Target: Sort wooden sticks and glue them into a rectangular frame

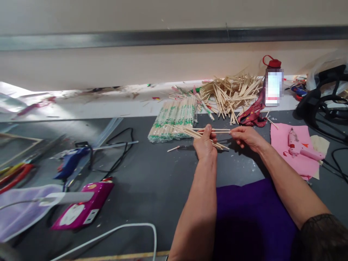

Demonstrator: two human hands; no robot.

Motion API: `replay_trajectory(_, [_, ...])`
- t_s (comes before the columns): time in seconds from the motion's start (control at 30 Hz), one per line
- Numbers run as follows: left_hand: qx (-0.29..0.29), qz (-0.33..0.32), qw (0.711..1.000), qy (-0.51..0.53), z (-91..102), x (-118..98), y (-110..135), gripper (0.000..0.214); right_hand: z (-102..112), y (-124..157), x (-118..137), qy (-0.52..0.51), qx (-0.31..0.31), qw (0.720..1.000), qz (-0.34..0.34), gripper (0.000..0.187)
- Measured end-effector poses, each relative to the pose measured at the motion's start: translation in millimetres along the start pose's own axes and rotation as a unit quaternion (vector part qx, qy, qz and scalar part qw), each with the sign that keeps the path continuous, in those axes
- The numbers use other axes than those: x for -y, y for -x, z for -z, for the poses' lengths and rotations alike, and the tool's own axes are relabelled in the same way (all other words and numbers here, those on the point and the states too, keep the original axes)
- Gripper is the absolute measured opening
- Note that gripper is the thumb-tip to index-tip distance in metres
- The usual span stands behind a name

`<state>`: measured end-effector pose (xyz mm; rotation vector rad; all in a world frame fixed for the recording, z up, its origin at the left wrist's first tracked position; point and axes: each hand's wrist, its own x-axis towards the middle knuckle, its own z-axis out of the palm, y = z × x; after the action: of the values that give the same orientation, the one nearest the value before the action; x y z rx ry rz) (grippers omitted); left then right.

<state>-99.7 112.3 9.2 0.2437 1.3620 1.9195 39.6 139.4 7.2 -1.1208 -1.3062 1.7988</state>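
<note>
My left hand (205, 143) is closed around a small bundle of thin wooden sticks (190, 132) that fans out to the left and right of the fist, just above the grey table (152, 174). My right hand (246, 137) pinches the right end of one stick (221, 130) that runs across to the left hand. Both hands hover in front of wrapped packs of sticks (174, 121) and a big loose pile of sticks (231, 92).
A pink glue gun (297, 146) lies on pink paper at the right. Purple cloth (250, 217) covers the near edge. A blue glue gun (71, 163), a magenta power strip (83, 208), red-handled pliers (16, 177) and cables sit at the left. A red-capped bottle (273, 81) stands behind.
</note>
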Motion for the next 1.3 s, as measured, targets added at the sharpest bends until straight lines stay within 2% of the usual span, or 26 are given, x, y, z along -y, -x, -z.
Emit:
replay_trajectory(0.17, [0.005, -0.025, 1.0, -0.005, -2.8, 2.7, 3.2, 0.04, -11.7, -1.9, -4.3, -0.017, -0.043, 0.999, 0.009, 0.013])
replay_trajectory(0.33, [0.028, -0.06, 0.998, -0.017, -3.8, 4.5, 6.7, 0.039, -17.8, -3.9, -6.9, -0.126, -0.064, 0.99, 0.003, 0.014])
replay_trajectory(0.47, [0.055, -0.099, 0.991, -0.067, -4.3, 4.5, 11.4, 0.031, -15.0, -5.7, -7.9, -0.178, -0.067, 0.982, -0.016, 0.017])
replay_trajectory(0.53, [0.058, -0.114, 0.988, -0.091, -4.3, 4.4, 13.4, 0.028, -12.6, -5.7, -7.4, -0.161, -0.071, 0.984, -0.015, 0.017])
replay_trajectory(0.67, [0.064, -0.121, 0.985, -0.105, -4.4, 4.8, 15.3, 0.026, -8.2, -5.4, -6.0, -0.046, -0.084, 0.995, 0.005, 0.013])
replay_trajectory(0.77, [0.08, -0.084, 0.989, -0.09, -5.3, 4.5, 15.0, 0.029, -6.7, -5.5, -5.3, 0.028, -0.11, 0.993, 0.035, 0.011])
replay_trajectory(0.83, [0.086, -0.032, 0.994, -0.065, -5.6, 3.1, 13.0, 0.031, -6.5, -4.4, -4.6, 0.075, -0.138, 0.985, 0.066, 0.012])
replay_trajectory(0.9, [0.091, 0.043, 0.994, -0.036, -5.2, 0.3, 9.5, 0.032, -6.3, -1.8, -3.5, 0.167, -0.168, 0.962, 0.134, 0.013])
replay_trajectory(0.93, [0.094, 0.083, 0.992, -0.025, -4.6, -1.5, 7.3, 0.032, -5.9, 0.0, -3.0, 0.23, -0.178, 0.939, 0.183, 0.013])
replay_trajectory(0.97, [0.098, 0.12, 0.988, -0.017, -3.7, -3.4, 5.2, 0.031, -5.2, 1.8, -2.6, 0.302, -0.183, 0.906, 0.234, 0.015])
replay_trajectory(1.03, [0.109, 0.179, 0.978, -0.009, -1.8, -7.0, 2.0, 0.03, -2.8, 4.7, -2.1, 0.453, -0.182, 0.813, 0.318, 0.02])
replay_trajectory(1.1, [0.129, 0.221, 0.967, -0.009, 0.0, -9.3, 0.9, 0.031, 1.7, 5.7, -1.7, 0.553, -0.171, 0.738, 0.346, 0.022])
replay_trajectory(1.13, [0.143, 0.238, 0.961, -0.012, 0.7, -9.8, 1.2, 0.031, 4.8, 5.2, -1.2, 0.585, -0.171, 0.713, 0.347, 0.022])
replay_trajectory(1.2, [0.174, 0.257, 0.951, -0.017, 1.7, -9.4, 2.8, 0.031, 13.9, 3.0, 0.7, 0.609, -0.196, 0.694, 0.332, 0.023])
replay_trajectory(1.3, [0.196, 0.249, 0.948, -0.018, 2.4, -6.5, 5.2, 0.031, 36.6, -1.0, 6.4, 0.577, -0.274, 0.721, 0.269, 0.028])
